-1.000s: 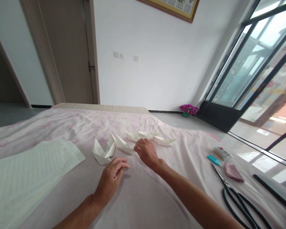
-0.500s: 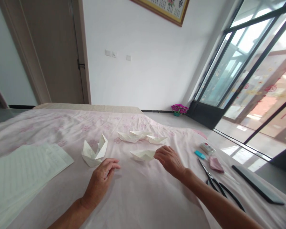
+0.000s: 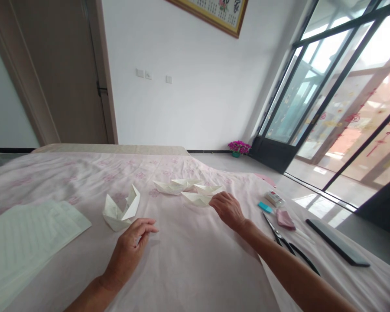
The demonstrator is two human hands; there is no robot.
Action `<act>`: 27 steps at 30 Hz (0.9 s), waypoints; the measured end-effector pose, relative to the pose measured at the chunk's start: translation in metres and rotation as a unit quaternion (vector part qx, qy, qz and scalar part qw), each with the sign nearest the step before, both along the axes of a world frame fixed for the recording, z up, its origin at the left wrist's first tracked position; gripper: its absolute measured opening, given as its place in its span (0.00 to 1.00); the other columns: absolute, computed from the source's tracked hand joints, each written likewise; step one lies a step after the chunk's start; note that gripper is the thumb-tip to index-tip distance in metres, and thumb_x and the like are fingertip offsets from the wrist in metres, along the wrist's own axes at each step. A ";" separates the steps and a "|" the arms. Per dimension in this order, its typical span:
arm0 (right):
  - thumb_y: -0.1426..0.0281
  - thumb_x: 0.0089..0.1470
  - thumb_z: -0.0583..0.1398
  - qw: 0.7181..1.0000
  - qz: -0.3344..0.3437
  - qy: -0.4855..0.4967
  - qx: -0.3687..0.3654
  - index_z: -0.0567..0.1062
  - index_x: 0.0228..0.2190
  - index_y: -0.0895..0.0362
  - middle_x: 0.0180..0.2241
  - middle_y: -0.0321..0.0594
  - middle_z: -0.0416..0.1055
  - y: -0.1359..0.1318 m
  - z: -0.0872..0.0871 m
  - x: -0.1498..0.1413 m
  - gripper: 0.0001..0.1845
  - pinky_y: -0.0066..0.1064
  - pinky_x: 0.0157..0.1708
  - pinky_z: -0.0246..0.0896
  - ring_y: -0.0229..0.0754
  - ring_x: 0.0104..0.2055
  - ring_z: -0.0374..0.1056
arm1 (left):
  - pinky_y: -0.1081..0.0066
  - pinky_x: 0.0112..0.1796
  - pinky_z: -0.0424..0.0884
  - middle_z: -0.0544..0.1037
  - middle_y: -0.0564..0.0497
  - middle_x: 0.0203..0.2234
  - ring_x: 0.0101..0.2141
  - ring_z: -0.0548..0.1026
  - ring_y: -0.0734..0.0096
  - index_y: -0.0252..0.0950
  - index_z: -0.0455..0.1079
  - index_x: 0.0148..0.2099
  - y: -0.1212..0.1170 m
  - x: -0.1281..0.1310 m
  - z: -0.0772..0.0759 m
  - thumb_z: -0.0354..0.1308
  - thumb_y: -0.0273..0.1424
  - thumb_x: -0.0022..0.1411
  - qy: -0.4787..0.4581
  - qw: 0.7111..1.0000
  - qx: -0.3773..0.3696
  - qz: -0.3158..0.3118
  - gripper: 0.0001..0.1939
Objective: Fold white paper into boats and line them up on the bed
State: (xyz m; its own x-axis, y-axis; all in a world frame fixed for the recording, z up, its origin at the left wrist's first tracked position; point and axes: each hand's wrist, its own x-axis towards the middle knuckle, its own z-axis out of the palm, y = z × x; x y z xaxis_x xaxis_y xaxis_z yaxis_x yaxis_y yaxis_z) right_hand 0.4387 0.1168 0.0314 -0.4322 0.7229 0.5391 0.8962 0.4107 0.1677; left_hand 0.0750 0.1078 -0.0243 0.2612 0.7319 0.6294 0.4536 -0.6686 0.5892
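My right hand (image 3: 229, 211) reaches forward over the pink flowered cloth (image 3: 188, 260), its curled fingertips closed on the right end of a white folded paper boat (image 3: 195, 199). That boat lies against two more paper boats (image 3: 166, 187) (image 3: 209, 189) just behind it. My left hand (image 3: 130, 248) rests on the cloth nearer to me, fingers loosely bent and apart, holding nothing. Just beyond its fingertips stands a taller folded paper piece with pointed ends (image 3: 121, 209).
A stack of lined white paper (image 3: 26, 236) lies at the left. To the right are black scissors (image 3: 287, 245), a teal eraser (image 3: 265, 207), a pink pouch (image 3: 285, 219), a small box (image 3: 274, 198) and a long black strip (image 3: 338, 248). Glass doors stand far right.
My right hand has carried one paper boat from beside the tall folded piece to the right, then back against the other boats. My left hand has stayed put.
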 end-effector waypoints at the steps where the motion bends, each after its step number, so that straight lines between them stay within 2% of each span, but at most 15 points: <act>1: 0.68 0.65 0.54 1.000 0.007 -0.002 0.005 0.77 0.33 0.54 0.36 0.40 0.75 0.004 -0.001 -0.003 0.13 0.33 0.39 0.52 0.42 0.39 0.63 | 0.70 0.45 0.72 0.78 0.50 0.41 0.42 0.76 0.68 0.42 0.75 0.36 0.000 0.000 0.000 0.50 0.28 0.64 0.000 1.000 0.000 -0.001 0.11; 11: 0.69 0.64 0.56 0.999 0.010 -0.034 0.019 0.77 0.33 0.55 0.35 0.40 0.75 0.030 -0.011 -0.017 0.11 0.34 0.39 0.50 0.42 0.38 0.62 | 0.70 0.45 0.72 0.77 0.51 0.40 0.42 0.76 0.69 0.42 0.74 0.37 0.000 0.000 0.000 0.50 0.28 0.65 0.004 1.000 0.000 -0.004 0.11; 22: 0.68 0.64 0.55 0.999 0.010 -0.040 0.017 0.77 0.31 0.55 0.33 0.41 0.75 0.037 -0.013 -0.013 0.12 0.34 0.37 0.51 0.42 0.37 0.62 | 0.70 0.45 0.72 0.77 0.51 0.40 0.42 0.77 0.69 0.42 0.74 0.37 0.000 -0.001 0.000 0.50 0.26 0.64 0.006 1.000 0.007 -0.008 0.11; 27: 0.69 0.64 0.56 1.000 0.028 -0.004 -0.006 0.77 0.31 0.55 0.34 0.41 0.75 0.040 -0.010 -0.009 0.11 0.33 0.38 0.54 0.42 0.37 0.63 | 0.71 0.45 0.72 0.77 0.52 0.41 0.42 0.77 0.69 0.42 0.74 0.37 0.000 -0.001 0.000 0.50 0.26 0.64 0.009 1.000 0.007 -0.006 0.12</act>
State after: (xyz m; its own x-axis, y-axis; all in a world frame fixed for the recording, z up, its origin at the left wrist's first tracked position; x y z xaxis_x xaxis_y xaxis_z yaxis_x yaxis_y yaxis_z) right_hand 0.4297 0.1572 0.0212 -0.4765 0.7039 0.5268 0.8703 0.4625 0.1692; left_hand 0.0744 0.1080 -0.0247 0.2808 0.7194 0.6353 0.4557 -0.6825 0.5715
